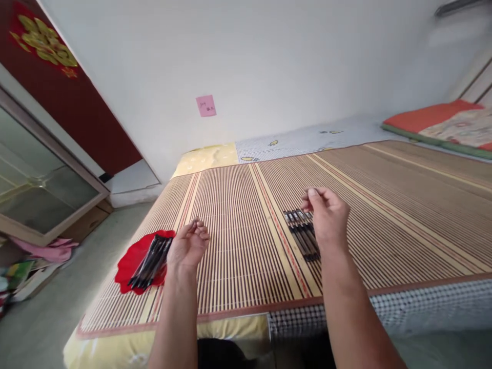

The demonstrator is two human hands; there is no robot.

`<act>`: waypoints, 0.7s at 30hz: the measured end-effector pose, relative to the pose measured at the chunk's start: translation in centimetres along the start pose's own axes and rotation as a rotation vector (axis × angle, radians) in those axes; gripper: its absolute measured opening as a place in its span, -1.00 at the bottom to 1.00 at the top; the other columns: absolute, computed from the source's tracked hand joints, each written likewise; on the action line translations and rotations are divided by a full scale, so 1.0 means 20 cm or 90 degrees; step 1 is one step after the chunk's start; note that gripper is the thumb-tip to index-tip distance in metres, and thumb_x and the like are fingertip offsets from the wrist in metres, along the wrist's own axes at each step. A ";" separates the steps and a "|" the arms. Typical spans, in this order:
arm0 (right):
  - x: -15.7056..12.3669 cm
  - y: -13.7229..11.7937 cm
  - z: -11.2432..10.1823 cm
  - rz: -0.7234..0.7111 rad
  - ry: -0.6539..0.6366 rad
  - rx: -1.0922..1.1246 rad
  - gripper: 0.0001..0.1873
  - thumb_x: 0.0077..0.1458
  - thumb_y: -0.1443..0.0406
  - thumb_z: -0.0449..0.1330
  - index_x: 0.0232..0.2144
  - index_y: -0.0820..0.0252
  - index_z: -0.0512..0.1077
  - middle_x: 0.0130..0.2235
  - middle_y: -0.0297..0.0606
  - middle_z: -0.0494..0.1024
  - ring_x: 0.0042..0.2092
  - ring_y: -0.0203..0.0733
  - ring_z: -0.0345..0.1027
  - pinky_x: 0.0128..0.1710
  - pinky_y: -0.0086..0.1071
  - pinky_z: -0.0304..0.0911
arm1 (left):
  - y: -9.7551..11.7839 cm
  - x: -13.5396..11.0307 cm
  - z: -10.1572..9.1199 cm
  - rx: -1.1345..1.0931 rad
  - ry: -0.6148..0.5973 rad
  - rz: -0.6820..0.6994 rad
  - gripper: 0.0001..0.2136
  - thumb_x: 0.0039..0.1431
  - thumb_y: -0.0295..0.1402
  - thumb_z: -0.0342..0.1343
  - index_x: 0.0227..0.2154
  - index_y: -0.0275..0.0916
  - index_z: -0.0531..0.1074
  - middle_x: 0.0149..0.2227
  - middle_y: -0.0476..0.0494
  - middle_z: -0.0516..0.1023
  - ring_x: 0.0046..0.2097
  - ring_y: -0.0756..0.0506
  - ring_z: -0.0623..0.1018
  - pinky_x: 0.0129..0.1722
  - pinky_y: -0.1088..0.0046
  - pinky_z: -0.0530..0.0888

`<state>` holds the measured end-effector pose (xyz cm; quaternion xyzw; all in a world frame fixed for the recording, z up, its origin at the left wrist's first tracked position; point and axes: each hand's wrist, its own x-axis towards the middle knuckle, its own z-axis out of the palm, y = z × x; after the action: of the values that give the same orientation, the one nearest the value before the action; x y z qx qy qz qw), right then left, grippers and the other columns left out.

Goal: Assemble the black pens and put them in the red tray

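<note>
My left hand (189, 245) hovers over the striped bamboo mat (238, 241), its fingers curled loosely with nothing visible in them. Just left of it a bundle of dark pens (151, 260) lies on a red cloth (128, 266). My right hand (326, 215) is raised above a second row of dark pens (302, 233) laid side by side on the mat. Its fingers are curled with thumb and forefinger close together, and whether they pinch anything is too small to make out.
The mat covers a bed with a yellow and checked sheet (215, 156) against a white wall bearing a pink note (206, 105). An orange quilt (442, 123) lies at the far right. A glass-fronted cabinet (42, 189) and clutter on the floor (34, 261) stand left.
</note>
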<state>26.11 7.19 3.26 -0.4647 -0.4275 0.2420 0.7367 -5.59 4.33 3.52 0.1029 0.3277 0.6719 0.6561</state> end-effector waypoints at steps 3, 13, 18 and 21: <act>0.01 0.02 -0.07 0.031 -0.099 -0.094 -0.77 0.18 0.17 0.19 -0.27 0.20 0.54 -0.38 -0.29 0.56 -0.45 -0.29 0.40 -0.45 -0.44 0.29 | -0.15 0.07 -0.04 -0.003 0.020 -0.063 -0.86 0.20 -0.58 0.01 -0.34 -0.32 0.46 -0.47 -0.05 0.41 -0.52 0.05 0.40 -0.57 0.59 0.34; -0.02 0.08 -0.15 0.126 -0.468 -0.727 -0.76 0.19 0.43 0.12 -0.29 0.18 0.61 -0.16 -0.15 0.67 -0.20 -0.19 0.50 -0.33 -0.44 0.14 | -0.12 0.13 -0.18 -0.022 0.062 0.017 -0.90 0.15 -0.57 0.05 -0.40 -0.31 0.44 -0.50 -0.02 0.38 -0.54 0.06 0.37 -0.56 0.60 0.31; -0.04 0.06 -0.12 0.165 -0.528 -0.806 -0.72 0.18 0.42 0.09 -0.34 0.21 0.62 -0.26 -0.09 0.65 -0.29 -0.16 0.47 -0.36 -0.38 0.09 | -0.12 0.13 -0.16 -0.021 0.039 0.001 -0.93 0.11 -0.55 0.10 -0.38 -0.32 0.46 -0.49 -0.01 0.37 -0.54 0.06 0.36 -0.56 0.58 0.29; -0.05 0.05 -0.11 0.204 -0.549 -0.823 -0.68 0.18 0.43 0.06 -0.48 0.25 0.58 -0.44 -0.09 0.59 -0.47 -0.19 0.37 -0.43 -0.35 0.04 | -0.14 0.13 -0.15 -0.019 0.044 -0.001 -0.93 0.13 -0.54 0.08 -0.39 -0.32 0.45 -0.48 0.00 0.37 -0.54 0.07 0.36 -0.56 0.58 0.30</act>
<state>27.47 5.95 1.46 -0.7215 -0.6589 0.2079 0.0463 -5.37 5.59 -1.04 0.0691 0.3403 0.6794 0.6464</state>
